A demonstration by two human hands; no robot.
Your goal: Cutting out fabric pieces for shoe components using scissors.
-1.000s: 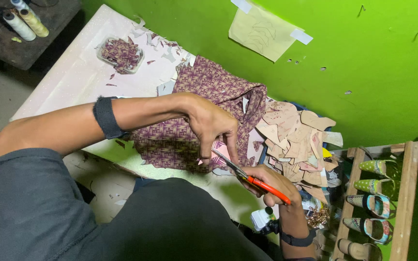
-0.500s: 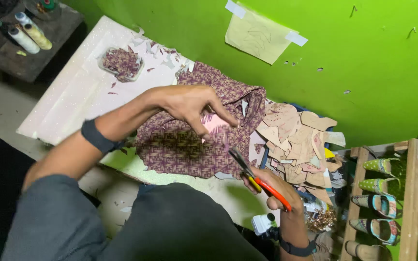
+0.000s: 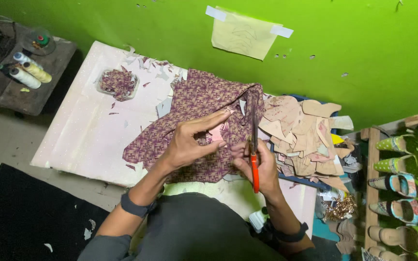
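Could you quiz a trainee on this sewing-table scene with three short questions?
1. True or false: the right hand holds orange-handled scissors.
2. What does the left hand rest on? A) patterned purple fabric B) thread spools C) shoes
3. Fill in: the pile of tan cut-out pieces lies to the ____ of the fabric in the picture.

Key: 1 true; 2 A; 3 right.
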